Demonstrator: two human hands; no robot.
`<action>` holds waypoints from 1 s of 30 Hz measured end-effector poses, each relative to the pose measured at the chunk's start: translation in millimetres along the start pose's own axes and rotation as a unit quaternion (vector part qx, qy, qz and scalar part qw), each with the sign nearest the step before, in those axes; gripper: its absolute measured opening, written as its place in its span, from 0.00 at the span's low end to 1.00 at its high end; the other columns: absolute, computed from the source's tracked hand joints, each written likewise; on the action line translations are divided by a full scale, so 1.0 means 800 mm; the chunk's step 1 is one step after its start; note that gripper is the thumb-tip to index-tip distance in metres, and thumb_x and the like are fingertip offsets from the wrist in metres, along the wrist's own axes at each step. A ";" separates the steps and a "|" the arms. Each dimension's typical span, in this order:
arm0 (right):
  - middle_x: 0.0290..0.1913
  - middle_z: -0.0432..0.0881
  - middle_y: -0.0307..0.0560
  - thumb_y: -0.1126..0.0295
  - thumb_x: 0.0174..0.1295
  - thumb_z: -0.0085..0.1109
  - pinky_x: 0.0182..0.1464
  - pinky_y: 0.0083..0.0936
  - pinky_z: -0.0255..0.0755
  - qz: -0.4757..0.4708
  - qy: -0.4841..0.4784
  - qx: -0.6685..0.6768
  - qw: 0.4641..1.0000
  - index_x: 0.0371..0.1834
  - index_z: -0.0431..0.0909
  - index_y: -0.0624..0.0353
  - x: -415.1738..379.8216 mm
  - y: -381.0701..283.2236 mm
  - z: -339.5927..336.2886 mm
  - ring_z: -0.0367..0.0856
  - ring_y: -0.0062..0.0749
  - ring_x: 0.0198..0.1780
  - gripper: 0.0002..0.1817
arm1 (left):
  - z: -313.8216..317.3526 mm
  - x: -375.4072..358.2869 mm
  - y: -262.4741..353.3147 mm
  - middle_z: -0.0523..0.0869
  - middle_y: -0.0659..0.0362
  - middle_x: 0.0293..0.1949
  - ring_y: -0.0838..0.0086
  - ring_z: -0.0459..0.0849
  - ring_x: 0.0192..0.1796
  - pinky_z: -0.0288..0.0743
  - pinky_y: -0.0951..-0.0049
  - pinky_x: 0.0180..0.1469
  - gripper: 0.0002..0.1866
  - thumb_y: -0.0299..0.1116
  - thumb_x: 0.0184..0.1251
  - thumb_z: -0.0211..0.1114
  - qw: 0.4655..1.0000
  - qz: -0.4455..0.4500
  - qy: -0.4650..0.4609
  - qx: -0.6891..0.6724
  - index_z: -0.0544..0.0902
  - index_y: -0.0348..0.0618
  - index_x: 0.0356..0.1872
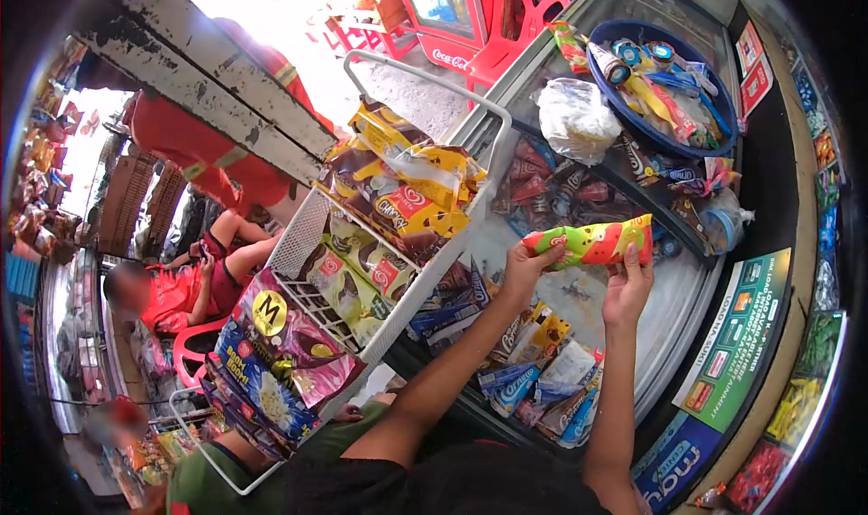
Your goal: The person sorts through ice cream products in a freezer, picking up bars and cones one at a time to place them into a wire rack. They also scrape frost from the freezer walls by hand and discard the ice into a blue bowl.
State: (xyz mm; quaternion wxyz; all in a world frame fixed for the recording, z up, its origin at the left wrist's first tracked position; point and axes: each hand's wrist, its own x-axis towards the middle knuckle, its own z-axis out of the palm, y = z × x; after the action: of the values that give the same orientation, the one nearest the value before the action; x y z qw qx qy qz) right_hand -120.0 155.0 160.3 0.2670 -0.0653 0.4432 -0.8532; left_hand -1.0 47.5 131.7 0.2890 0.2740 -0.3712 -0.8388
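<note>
Both hands hold one red and green ice cream packet (592, 241) above the open freezer. My left hand (532, 264) grips its left end, while my right hand (628, 284) pinches it near the right end from below. Below them in the freezer lie several blue, brown and white wrapped ice creams (547, 375). To the left, a white wire basket (303, 235) bears yellow and brown Chocky packets (407, 207), green packets (353, 275), a magenta packet marked M (285, 321) and blue Boom Boom packets (262, 384).
A blue basin (665, 149) of mixed packets stands on the freezer, beside a white plastic bag (579, 122). A red plastic chair (520, 27) stands beyond. Someone in a red shirt (176, 298) sits at left, and another person in red (217, 135) is behind the post.
</note>
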 end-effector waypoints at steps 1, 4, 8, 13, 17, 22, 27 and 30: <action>0.48 0.80 0.37 0.68 0.65 0.57 0.50 0.30 0.72 0.009 0.000 0.035 0.999 0.56 0.72 0.52 0.001 -0.001 0.003 0.79 0.26 0.47 0.16 | 0.005 -0.003 -0.002 0.85 0.60 0.42 0.78 0.84 0.40 0.79 0.76 0.42 0.10 0.27 0.62 0.66 1.000 -0.011 0.011 -0.019 0.81 0.38 0.44; 0.50 0.78 0.36 0.67 0.65 0.58 0.55 0.34 0.70 0.019 -0.055 0.061 0.996 0.57 0.71 0.49 0.005 0.007 0.007 0.77 0.27 0.50 0.17 | 0.022 -0.014 -0.020 0.84 0.62 0.40 0.79 0.84 0.40 0.78 0.78 0.43 0.09 0.27 0.63 0.65 0.992 -0.006 0.025 -0.122 0.80 0.40 0.43; 0.46 0.79 0.39 0.70 0.63 0.60 0.48 0.21 0.73 0.040 -0.031 -0.082 0.995 0.50 0.74 0.60 0.011 -0.005 0.008 0.78 0.21 0.46 0.14 | 0.023 -0.021 -0.023 0.83 0.62 0.39 0.78 0.83 0.42 0.76 0.78 0.46 0.10 0.27 0.62 0.65 0.983 -0.077 -0.017 -0.165 0.78 0.41 0.44; 0.43 0.81 0.36 0.66 0.62 0.61 0.47 0.21 0.72 0.057 -0.060 -0.122 0.989 0.51 0.77 0.61 0.012 -0.014 0.000 0.78 0.18 0.43 0.16 | 0.042 -0.024 0.020 0.82 0.60 0.41 0.78 0.80 0.41 0.74 0.75 0.45 0.18 0.27 0.61 0.65 0.992 -0.108 -0.059 -0.014 0.74 0.36 0.51; 0.45 0.80 0.38 0.63 0.63 0.61 0.46 0.20 0.71 0.083 -0.074 -0.210 0.971 0.56 0.75 0.58 0.010 -0.016 -0.008 0.77 0.19 0.43 0.20 | 0.029 -0.005 0.004 0.81 0.63 0.31 0.79 0.78 0.31 0.72 0.80 0.36 0.15 0.27 0.61 0.64 0.979 -0.026 -0.113 0.170 0.77 0.35 0.48; 0.47 0.80 0.41 0.64 0.63 0.60 0.45 0.20 0.72 0.005 0.012 -0.325 0.946 0.55 0.76 0.58 0.005 -0.061 -0.058 0.78 0.22 0.45 0.18 | 0.013 0.086 0.034 0.82 0.57 0.36 0.70 0.79 0.30 0.74 0.71 0.38 0.16 0.25 0.60 0.62 0.894 0.300 0.077 0.324 0.77 0.35 0.49; 0.45 0.80 0.49 0.75 0.60 0.56 0.47 0.27 0.73 -0.157 0.076 -0.619 0.766 0.46 0.78 0.62 -0.029 -0.121 -0.138 0.79 0.36 0.44 0.11 | 0.014 0.230 0.107 0.82 0.43 0.42 0.45 0.78 0.47 0.70 0.53 0.52 0.21 0.28 0.56 0.59 0.716 0.332 0.259 0.557 0.75 0.37 0.54; 0.43 0.78 0.53 0.79 0.57 0.54 0.49 0.34 0.71 -0.238 0.082 -0.701 0.667 0.43 0.77 0.64 -0.046 -0.140 -0.156 0.78 0.48 0.45 0.11 | 0.010 0.293 0.119 0.82 0.41 0.44 0.46 0.78 0.51 0.70 0.54 0.54 0.25 0.35 0.57 0.62 0.701 0.235 0.288 0.608 0.74 0.38 0.58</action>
State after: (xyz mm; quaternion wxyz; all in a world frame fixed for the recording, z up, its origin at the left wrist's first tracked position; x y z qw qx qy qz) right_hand -177.0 315.8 178.6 -0.1068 -0.2664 0.9001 -0.3278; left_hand -139.8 -163.5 153.1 0.3404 0.5226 -0.7513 -0.2158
